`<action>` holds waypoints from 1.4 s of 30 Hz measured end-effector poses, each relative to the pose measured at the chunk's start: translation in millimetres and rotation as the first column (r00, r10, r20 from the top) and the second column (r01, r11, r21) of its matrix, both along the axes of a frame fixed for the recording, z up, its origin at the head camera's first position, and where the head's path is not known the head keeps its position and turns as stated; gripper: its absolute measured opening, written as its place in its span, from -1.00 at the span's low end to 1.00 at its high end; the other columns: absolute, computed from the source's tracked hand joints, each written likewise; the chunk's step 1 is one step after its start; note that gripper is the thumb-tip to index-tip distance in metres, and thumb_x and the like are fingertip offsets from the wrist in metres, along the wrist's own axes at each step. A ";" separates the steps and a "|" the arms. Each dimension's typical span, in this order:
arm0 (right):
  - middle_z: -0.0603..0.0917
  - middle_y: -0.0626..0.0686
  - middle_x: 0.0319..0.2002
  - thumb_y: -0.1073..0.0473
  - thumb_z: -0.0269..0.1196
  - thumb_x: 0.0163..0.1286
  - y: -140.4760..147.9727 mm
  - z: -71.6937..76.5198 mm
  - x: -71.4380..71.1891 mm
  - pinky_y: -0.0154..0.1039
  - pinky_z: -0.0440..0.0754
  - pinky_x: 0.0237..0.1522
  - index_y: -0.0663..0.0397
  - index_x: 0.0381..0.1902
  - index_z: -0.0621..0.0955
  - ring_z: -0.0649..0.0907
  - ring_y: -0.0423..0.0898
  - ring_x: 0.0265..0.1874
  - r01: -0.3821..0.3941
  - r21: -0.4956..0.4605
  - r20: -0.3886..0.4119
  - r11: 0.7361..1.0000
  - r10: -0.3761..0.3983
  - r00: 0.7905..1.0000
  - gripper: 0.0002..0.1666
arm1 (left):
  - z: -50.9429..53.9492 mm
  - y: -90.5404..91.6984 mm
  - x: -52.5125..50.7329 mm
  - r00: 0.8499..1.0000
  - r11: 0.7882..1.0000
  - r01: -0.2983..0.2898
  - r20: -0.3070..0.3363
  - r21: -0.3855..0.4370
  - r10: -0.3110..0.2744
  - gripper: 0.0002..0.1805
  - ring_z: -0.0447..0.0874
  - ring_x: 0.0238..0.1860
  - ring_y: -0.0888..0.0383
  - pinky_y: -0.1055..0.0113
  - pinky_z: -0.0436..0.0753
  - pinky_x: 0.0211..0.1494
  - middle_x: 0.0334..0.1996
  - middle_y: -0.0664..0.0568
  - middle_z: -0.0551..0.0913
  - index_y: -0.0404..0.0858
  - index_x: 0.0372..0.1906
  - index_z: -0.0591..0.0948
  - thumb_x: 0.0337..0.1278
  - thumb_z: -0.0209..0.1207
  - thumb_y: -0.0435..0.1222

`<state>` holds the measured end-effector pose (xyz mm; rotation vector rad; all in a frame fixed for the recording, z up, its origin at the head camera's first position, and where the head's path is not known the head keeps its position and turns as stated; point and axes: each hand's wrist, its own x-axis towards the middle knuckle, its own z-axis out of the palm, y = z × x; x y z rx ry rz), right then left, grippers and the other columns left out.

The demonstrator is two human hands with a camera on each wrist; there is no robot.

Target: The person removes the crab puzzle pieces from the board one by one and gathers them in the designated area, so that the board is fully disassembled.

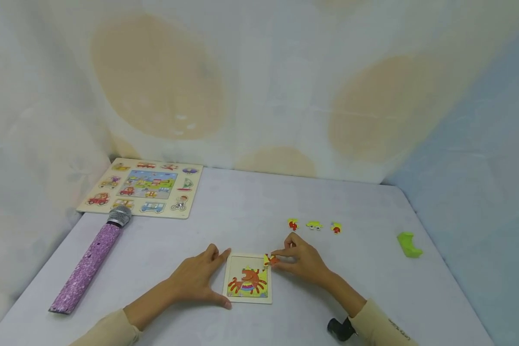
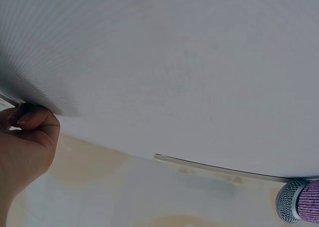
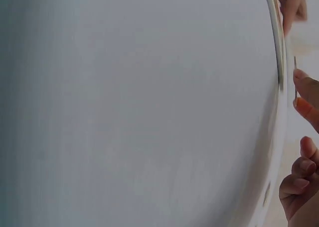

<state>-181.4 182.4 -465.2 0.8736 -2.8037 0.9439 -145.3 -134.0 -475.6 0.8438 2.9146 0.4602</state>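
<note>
A small square puzzle board (image 1: 248,300) with a red crab-like picture lies near the table's front. The left hand (image 1: 194,278) rests at its left side, thumb and forefinger spread along the frame; part of that hand (image 2: 30,147) shows in the left wrist view. Between thumb and forefinger the right hand (image 1: 304,262) pinches a red and yellow puzzle piece (image 1: 267,260) over the board's upper right corner. In the right wrist view the right hand (image 3: 304,137) holds the piece (image 3: 295,62) edge-on. Behind it lie three loose pieces: one (image 1: 292,224), another (image 1: 314,225) and a third (image 1: 336,227).
A larger vehicle puzzle board (image 1: 186,211) lies at the back left, with a purple glittery microphone (image 1: 86,266) in front of it. A green object (image 1: 409,244) is at the right. Something black (image 1: 340,329) sits by the right sleeve.
</note>
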 end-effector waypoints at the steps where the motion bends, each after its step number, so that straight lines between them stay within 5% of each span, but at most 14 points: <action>1: 0.31 -0.15 -0.30 -0.04 0.55 0.04 5.8 -1.0 -2.6 -0.44 0.33 -0.36 -0.07 -0.09 0.79 0.34 -0.26 -0.27 0.010 0.006 -0.010 1.000 -0.010 1.000 -0.56 | -0.3 -0.2 0.3 1.000 1.000 -0.002 0.002 -0.002 0.002 0.37 0.29 -0.35 0.29 0.48 0.28 -0.46 -0.09 0.12 0.29 -0.15 0.48 0.32 -0.51 0.20 0.62; 15: 0.37 -0.08 -0.31 0.05 0.54 0.05 58.3 -3.7 -32.2 -0.40 0.34 -0.40 0.02 -0.11 0.80 0.38 -0.20 -0.31 0.104 0.027 0.015 0.994 -0.104 0.994 -0.60 | -3.4 -0.8 2.6 1.000 1.000 0.000 0.017 -0.004 0.000 0.38 0.29 -0.33 0.29 0.47 0.29 -0.44 -0.10 0.14 0.28 -0.13 0.48 0.32 -0.53 0.19 0.63; 27: 0.36 -0.07 -0.27 -0.05 0.51 0.10 50.1 -2.6 -29.3 -0.39 0.30 -0.42 -0.02 0.07 0.73 0.38 -0.17 -0.33 0.152 0.082 0.046 0.985 -0.156 0.987 -0.44 | -2.8 -1.1 1.9 1.000 1.000 0.006 0.001 -0.003 -0.006 0.37 0.28 -0.35 0.30 0.48 0.29 -0.44 -0.10 0.14 0.29 -0.13 0.49 0.32 -0.51 0.16 0.64; 35: 0.34 -0.14 -0.27 -0.14 0.49 0.11 -0.5 8.0 -5.6 -0.42 0.35 -0.36 -0.15 0.11 0.71 0.38 -0.19 -0.30 -0.040 0.091 0.124 0.995 0.029 0.992 -0.41 | -0.1 -3.3 3.8 0.998 0.999 0.051 -0.030 -0.005 -0.051 0.25 0.23 -0.45 0.32 0.49 0.24 -0.48 -0.15 0.17 0.26 0.04 0.51 0.29 -0.37 0.10 0.63; 42: 0.34 -0.14 -0.26 -0.19 0.44 0.17 -33.2 12.0 5.5 -0.43 0.27 -0.41 -0.18 0.14 0.69 0.35 -0.21 -0.37 -0.171 0.092 0.196 0.981 0.151 0.969 -0.41 | 6.0 -1.9 20.9 0.973 0.974 0.226 -0.035 -0.023 -0.226 -0.13 0.26 -0.41 0.31 0.45 0.33 -0.38 -0.12 0.13 0.30 0.41 0.42 0.31 -0.09 0.04 0.53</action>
